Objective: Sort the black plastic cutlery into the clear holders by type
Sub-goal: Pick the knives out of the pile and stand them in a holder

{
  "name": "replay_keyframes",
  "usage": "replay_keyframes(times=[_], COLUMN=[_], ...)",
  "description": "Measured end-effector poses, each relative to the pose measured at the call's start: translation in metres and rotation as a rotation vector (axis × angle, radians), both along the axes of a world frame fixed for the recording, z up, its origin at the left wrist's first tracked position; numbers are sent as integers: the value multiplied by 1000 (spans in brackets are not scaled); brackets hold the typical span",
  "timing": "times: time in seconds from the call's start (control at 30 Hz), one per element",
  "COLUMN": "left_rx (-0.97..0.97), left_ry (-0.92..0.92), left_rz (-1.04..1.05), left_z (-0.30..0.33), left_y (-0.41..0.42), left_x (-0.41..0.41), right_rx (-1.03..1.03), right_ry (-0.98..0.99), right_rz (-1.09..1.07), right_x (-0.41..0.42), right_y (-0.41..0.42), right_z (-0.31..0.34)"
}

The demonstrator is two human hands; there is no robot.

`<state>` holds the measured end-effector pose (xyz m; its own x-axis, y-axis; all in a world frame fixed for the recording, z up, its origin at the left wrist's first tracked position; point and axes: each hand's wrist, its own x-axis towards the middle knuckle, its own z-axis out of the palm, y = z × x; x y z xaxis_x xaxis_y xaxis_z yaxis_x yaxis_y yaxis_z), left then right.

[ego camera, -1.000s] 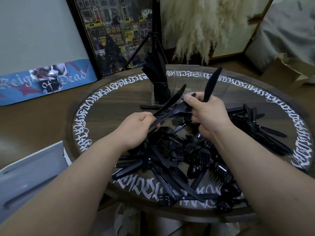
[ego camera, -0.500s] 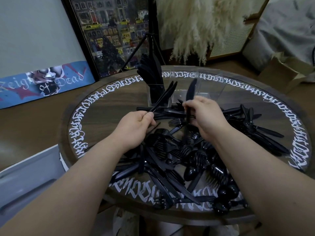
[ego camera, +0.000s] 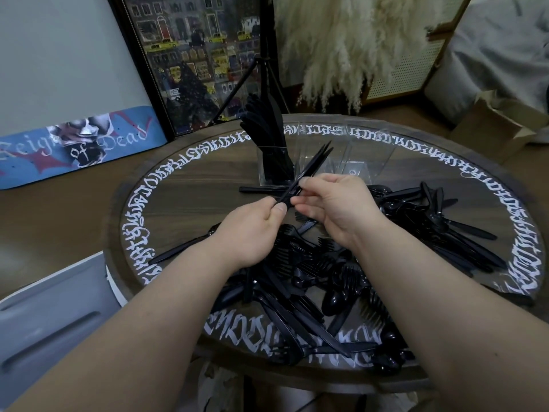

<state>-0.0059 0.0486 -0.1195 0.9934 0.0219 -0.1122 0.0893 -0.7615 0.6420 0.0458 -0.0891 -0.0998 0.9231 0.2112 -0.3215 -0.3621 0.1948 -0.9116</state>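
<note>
My left hand (ego camera: 251, 230) grips the handles of a small bundle of black plastic knives (ego camera: 312, 166), whose blades point up and away toward the holders. My right hand (ego camera: 338, 203) pinches the same bundle just above my left thumb. A clear holder (ego camera: 271, 166) at the back of the round table stands full of black knives. To its right are clear holders (ego camera: 365, 156) that look empty. A big heap of black forks, spoons and knives (ego camera: 320, 272) covers the table's near middle and right under my forearms.
The round wooden table (ego camera: 184, 203) has white lettering round its rim. One black utensil (ego camera: 181, 248) lies alone at the left. Behind stand a tripod (ego camera: 263, 69), a framed picture, a skateboard deck and pampas grass. A grey bin lid (ego camera: 44, 319) sits at lower left.
My right hand has passed the knife it held upright into the left hand's bundle and now pinches that bundle. Both hands have come together near the knife holder.
</note>
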Motion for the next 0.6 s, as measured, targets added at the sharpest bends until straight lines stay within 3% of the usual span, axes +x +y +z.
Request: replay_keyframes(times=[0.23,0.6], left_rx=[89,30], left_ry=[32,0], left_rz=[-62,-71], left_z=[6,11], left_y=[6,7], left_x=[1,1], right_rx=[172,151], right_ry=[38,-18], right_rz=[78,-29], right_x=[0,1], right_y=[-6,-6], right_z=[1,-4])
